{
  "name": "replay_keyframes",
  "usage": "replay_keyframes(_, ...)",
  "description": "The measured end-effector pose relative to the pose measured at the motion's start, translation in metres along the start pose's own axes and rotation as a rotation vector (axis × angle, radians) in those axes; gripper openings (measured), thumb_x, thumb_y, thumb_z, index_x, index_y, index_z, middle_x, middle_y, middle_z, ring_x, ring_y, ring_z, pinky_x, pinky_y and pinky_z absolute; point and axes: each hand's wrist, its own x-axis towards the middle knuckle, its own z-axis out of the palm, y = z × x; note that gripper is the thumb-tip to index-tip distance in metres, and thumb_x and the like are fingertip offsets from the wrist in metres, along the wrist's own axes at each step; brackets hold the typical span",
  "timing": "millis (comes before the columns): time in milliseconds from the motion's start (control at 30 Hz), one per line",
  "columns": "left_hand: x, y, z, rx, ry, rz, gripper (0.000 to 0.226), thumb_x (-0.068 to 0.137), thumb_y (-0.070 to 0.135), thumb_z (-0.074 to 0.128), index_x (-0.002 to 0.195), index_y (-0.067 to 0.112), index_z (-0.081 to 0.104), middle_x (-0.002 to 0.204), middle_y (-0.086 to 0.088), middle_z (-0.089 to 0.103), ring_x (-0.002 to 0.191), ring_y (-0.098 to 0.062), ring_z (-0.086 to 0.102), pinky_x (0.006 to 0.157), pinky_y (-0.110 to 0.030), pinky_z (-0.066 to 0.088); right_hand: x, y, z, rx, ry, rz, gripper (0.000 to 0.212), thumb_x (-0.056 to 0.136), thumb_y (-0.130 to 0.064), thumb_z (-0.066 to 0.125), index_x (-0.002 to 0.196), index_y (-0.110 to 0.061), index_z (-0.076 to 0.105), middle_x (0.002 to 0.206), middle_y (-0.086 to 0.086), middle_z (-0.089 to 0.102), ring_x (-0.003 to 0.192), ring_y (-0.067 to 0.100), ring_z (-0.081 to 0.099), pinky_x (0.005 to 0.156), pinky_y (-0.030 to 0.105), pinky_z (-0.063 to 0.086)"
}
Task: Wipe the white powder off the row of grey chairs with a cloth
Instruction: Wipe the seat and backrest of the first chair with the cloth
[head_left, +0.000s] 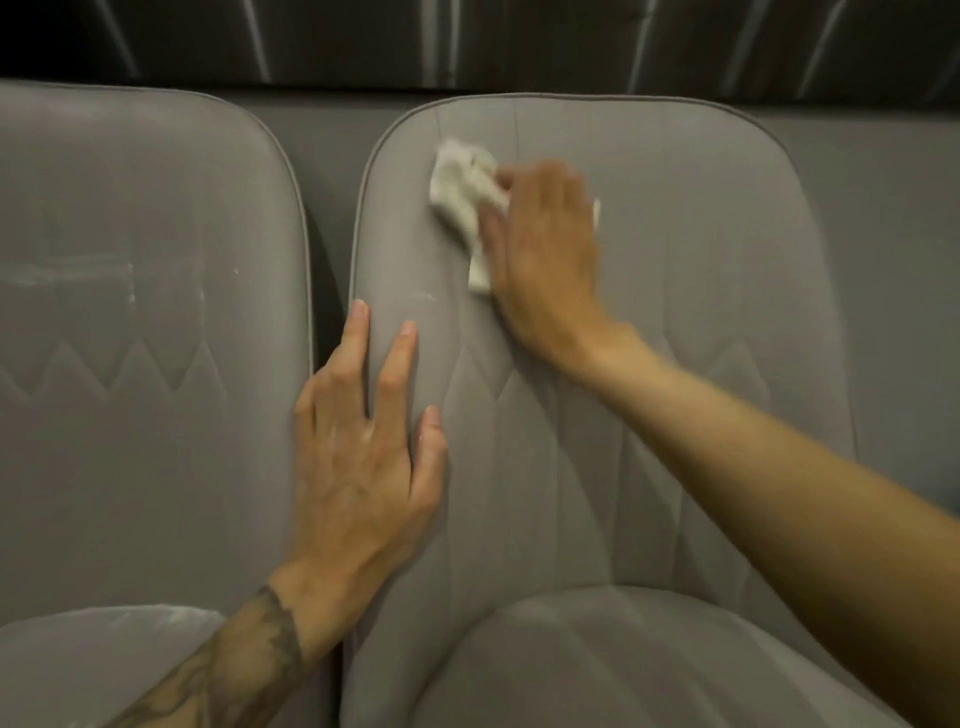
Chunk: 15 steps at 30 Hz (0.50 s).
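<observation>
On the backrest of one grey chair (675, 364), the right hand (545, 244) presses a white cloth (465, 182) under curled fingers while the left hand (363, 452) rests flat, fingers spread.

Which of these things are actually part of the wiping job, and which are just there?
Part of the job: crumpled white cloth; right hand holding it; left hand resting on the grey padded chair on the right; grey padded chair on the left, with white powder streaks.
Just there: dark streaked wall behind the chairs.
</observation>
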Motion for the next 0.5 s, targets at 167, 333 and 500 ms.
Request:
replay_keyframes(167, 0.0, 0.001, 0.0, -0.006, -0.01, 0.002, 0.066, 0.098, 0.032, 0.049, 0.161, 0.016, 0.035, 0.171, -0.015, 0.016, 0.148, -0.036, 0.034, 0.115, -0.05, 0.033, -0.079, 0.008, -0.021, 0.06, -0.248, -0.347, 0.029, 0.104, -0.029, 0.044, 0.118, -0.007, 0.057, 0.111, 0.016, 0.058, 0.097, 0.036, 0.053, 0.087, 0.045, 0.04)
replay_keyframes(333, -0.001, 0.0, 0.001, -0.006, -0.007, -0.009, 0.065, 0.098, 0.035, 0.047, 0.159, 0.015, 0.035, 0.171, -0.015, 0.017, 0.148, -0.035, 0.034, 0.114, -0.05, 0.033, 0.03, 0.029, -0.003, -0.075, 0.024, 0.028, 0.032, 0.101, -0.034, 0.043, 0.113, -0.008, 0.058, 0.112, 0.015, 0.057, 0.098, 0.033, 0.052, 0.084, 0.041, 0.04)
replay_keyframes(500, -0.001, 0.0, 0.001, -0.005, 0.01, 0.004, 0.065, 0.099, 0.033, 0.048, 0.159, 0.014, 0.036, 0.17, -0.017, 0.018, 0.149, -0.036, 0.033, 0.116, -0.05, 0.032, -0.08, 0.011, -0.01, 0.034, -0.078, -0.106, 0.029, 0.102, -0.025, 0.047, 0.124, -0.006, 0.053, 0.114, 0.02, 0.057, 0.101, 0.038, 0.053, 0.09, 0.047, 0.041)
